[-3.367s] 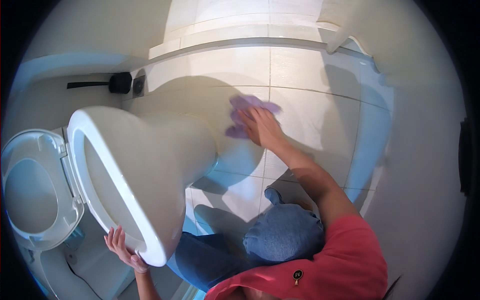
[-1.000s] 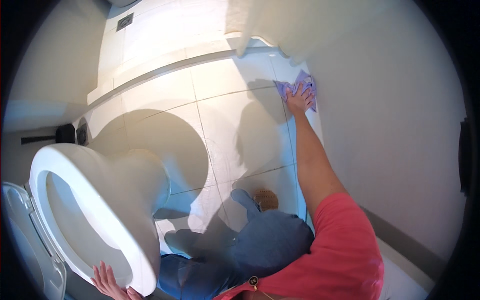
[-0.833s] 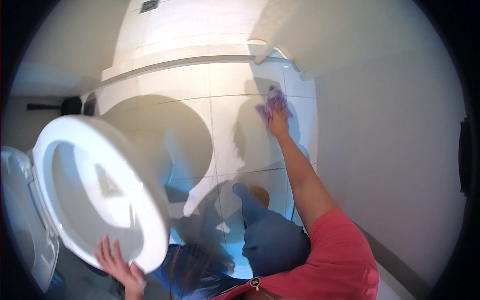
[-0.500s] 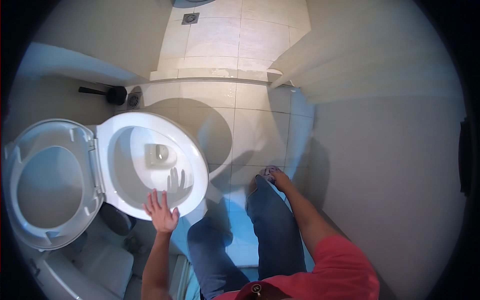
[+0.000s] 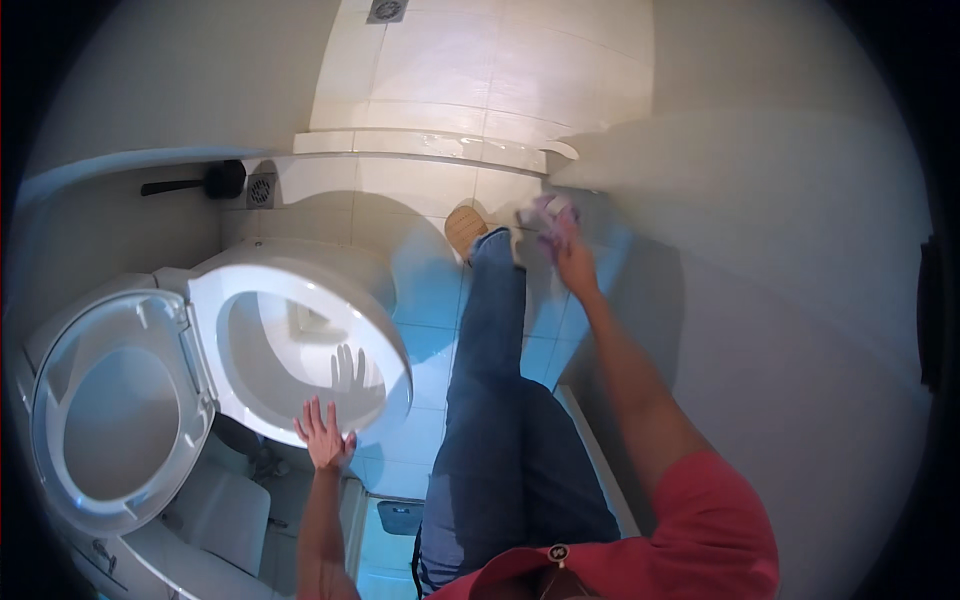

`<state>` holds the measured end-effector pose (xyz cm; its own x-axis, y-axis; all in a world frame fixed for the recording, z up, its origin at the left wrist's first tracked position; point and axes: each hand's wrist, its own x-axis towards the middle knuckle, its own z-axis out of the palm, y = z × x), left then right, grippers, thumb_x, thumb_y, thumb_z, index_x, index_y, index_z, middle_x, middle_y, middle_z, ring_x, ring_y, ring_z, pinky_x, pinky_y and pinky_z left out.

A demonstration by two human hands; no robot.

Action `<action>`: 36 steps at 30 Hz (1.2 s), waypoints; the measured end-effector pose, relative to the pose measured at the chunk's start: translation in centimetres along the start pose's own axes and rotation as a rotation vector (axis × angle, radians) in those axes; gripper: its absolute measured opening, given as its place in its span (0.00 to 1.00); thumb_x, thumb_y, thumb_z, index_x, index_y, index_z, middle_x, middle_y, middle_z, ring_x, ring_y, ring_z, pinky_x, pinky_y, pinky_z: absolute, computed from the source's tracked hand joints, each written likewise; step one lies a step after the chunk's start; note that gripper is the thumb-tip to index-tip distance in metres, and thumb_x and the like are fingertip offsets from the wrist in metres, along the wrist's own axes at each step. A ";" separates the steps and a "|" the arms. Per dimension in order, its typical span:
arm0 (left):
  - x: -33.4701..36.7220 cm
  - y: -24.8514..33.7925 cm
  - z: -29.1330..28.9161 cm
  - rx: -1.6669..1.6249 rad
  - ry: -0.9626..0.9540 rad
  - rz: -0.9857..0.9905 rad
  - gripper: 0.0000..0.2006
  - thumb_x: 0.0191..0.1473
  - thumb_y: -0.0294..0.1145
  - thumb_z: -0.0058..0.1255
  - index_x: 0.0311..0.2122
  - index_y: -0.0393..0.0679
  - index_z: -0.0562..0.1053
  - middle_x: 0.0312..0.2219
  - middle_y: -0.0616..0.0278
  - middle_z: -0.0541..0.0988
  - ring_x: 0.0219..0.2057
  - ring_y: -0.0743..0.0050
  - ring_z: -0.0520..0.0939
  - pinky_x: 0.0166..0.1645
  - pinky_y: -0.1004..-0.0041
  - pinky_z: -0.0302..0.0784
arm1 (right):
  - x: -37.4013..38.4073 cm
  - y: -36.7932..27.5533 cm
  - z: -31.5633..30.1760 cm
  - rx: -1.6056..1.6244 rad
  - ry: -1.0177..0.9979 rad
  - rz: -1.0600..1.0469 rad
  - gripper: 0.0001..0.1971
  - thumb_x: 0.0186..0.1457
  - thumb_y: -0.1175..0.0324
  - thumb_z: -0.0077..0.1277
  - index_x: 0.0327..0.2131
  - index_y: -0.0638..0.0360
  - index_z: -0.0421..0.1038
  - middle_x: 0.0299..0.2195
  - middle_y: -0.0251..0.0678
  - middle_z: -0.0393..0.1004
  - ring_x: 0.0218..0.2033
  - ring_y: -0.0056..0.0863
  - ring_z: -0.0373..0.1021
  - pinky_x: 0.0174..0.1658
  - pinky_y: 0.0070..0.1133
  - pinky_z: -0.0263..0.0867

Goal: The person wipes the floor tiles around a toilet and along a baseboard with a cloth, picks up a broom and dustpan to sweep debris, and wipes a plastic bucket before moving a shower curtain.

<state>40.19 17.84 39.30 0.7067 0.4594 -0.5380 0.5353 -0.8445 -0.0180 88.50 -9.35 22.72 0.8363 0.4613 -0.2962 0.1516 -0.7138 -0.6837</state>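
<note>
My left hand (image 5: 325, 438) has its fingers spread at the near rim of the white toilet bowl (image 5: 395, 365). Whether the palm presses on the rim I cannot tell. A shadow of fingers falls inside the bowl. The toilet seat and lid (image 5: 190, 430) are raised at the left. My right hand (image 5: 574, 262) reaches far forward and is closed on a crumpled purple-and-white cloth (image 5: 552, 212), blurred by motion. The cloth is near the floor by the right wall, just right of my foot in a tan slipper (image 5: 463, 232).
A black toilet brush (image 5: 222, 180) lies beside a square floor drain (image 5: 260, 190) at the far left. A raised sill (image 5: 420, 143) crosses the tiled floor ahead. A white sink (image 5: 170, 555) stands at the lower left. The right wall (image 5: 780, 330) runs close by my arm.
My right hand has moved forward with the cloth. My legs have shifted, and a slippered foot now shows ahead. The left hand stays by the toilet rim; the view has tilted slightly.
</note>
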 end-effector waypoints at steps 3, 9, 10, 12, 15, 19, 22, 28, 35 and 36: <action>-0.7 -1.1 1.3 0.053 0.078 0.064 0.34 0.52 0.57 0.29 0.60 0.49 0.56 0.61 0.47 0.52 0.62 0.43 0.48 0.60 0.40 0.30 | 10.3 5.2 2.2 0.046 0.056 0.127 0.26 0.58 0.63 0.39 0.59 0.57 0.52 0.58 0.54 0.51 0.60 0.50 0.48 0.61 0.33 0.44; 0.9 0.8 1.3 0.029 -0.029 0.025 0.33 0.52 0.62 0.20 0.59 0.56 0.58 0.60 0.49 0.55 0.62 0.43 0.50 0.60 0.42 0.28 | 19.0 9.0 14.9 -0.519 0.295 0.196 0.35 0.60 0.49 0.30 0.60 0.69 0.40 0.60 0.69 0.28 0.59 0.71 0.24 0.59 0.53 0.22; 1.2 1.0 1.1 0.007 -0.079 0.005 0.34 0.51 0.62 0.22 0.59 0.58 0.58 0.60 0.51 0.55 0.62 0.44 0.51 0.60 0.41 0.29 | 19.2 7.1 18.5 -0.331 0.520 -0.013 0.35 0.61 0.51 0.30 0.59 0.74 0.40 0.60 0.67 0.29 0.60 0.68 0.24 0.59 0.53 0.20; 0.4 0.7 0.3 0.035 -0.144 -0.009 0.34 0.50 0.63 0.23 0.59 0.59 0.58 0.60 0.52 0.55 0.62 0.44 0.51 0.59 0.40 0.30 | 18.3 0.0 24.1 -0.168 0.182 -0.102 0.32 0.59 0.55 0.33 0.60 0.69 0.43 0.61 0.64 0.31 0.61 0.64 0.26 0.60 0.50 0.20; -0.5 0.7 -1.0 0.062 -0.270 -0.052 0.34 0.48 0.62 0.25 0.59 0.59 0.59 0.60 0.53 0.54 0.62 0.44 0.50 0.59 0.38 0.31 | 18.4 -10.8 28.4 -0.321 0.016 -0.075 0.28 0.57 0.55 0.41 0.61 0.42 0.50 0.62 0.56 0.37 0.62 0.59 0.37 0.61 0.46 0.35; 1.0 1.1 -2.1 0.013 -0.504 -0.140 0.36 0.43 0.61 0.36 0.59 0.58 0.59 0.61 0.53 0.52 0.63 0.45 0.45 0.60 0.38 0.30 | 23.8 -12.7 27.2 -0.493 -0.073 -0.494 0.28 0.54 0.54 0.46 0.59 0.38 0.54 0.61 0.48 0.46 0.59 0.50 0.49 0.57 0.43 0.48; 1.8 0.9 -3.7 -0.172 -0.650 -0.150 0.37 0.40 0.54 0.46 0.59 0.58 0.59 0.61 0.54 0.50 0.63 0.45 0.45 0.61 0.39 0.32 | 26.9 -11.5 24.5 -0.492 -0.291 -0.814 0.23 0.52 0.56 0.47 0.53 0.41 0.63 0.46 0.38 0.65 0.44 0.37 0.64 0.44 0.34 0.61; 4.0 4.1 -6.1 -0.218 -0.275 -0.411 0.33 0.52 0.56 0.36 0.60 0.50 0.55 0.61 0.52 0.50 0.62 0.49 0.47 0.62 0.44 0.36 | 29.9 -12.2 19.6 0.042 -0.285 -0.071 0.10 0.55 0.67 0.44 0.41 0.56 0.64 0.38 0.54 0.69 0.33 0.50 0.70 0.35 0.36 0.67; 20.8 13.7 -16.8 -0.596 0.582 -0.663 0.28 0.59 0.47 0.32 0.59 0.37 0.53 0.60 0.46 0.50 0.61 0.49 0.49 0.63 0.53 0.41 | 26.1 -16.3 16.9 -0.309 -0.501 -0.853 0.26 0.48 0.61 0.52 0.53 0.44 0.61 0.50 0.46 0.64 0.48 0.49 0.63 0.49 0.37 0.63; 23.2 14.1 -17.7 -0.526 0.614 -0.662 0.27 0.59 0.44 0.37 0.58 0.37 0.54 0.59 0.46 0.53 0.61 0.49 0.50 0.62 0.53 0.42 | 25.7 -17.1 17.5 -0.504 -0.516 -0.847 0.29 0.47 0.60 0.53 0.55 0.41 0.59 0.55 0.43 0.57 0.53 0.48 0.57 0.53 0.39 0.58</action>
<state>72.34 21.52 41.47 0.2337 0.9718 -0.0312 0.9310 -0.2144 0.2955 98.20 23.91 15.13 0.0596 0.9812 -0.1836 0.8649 -0.1426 -0.4812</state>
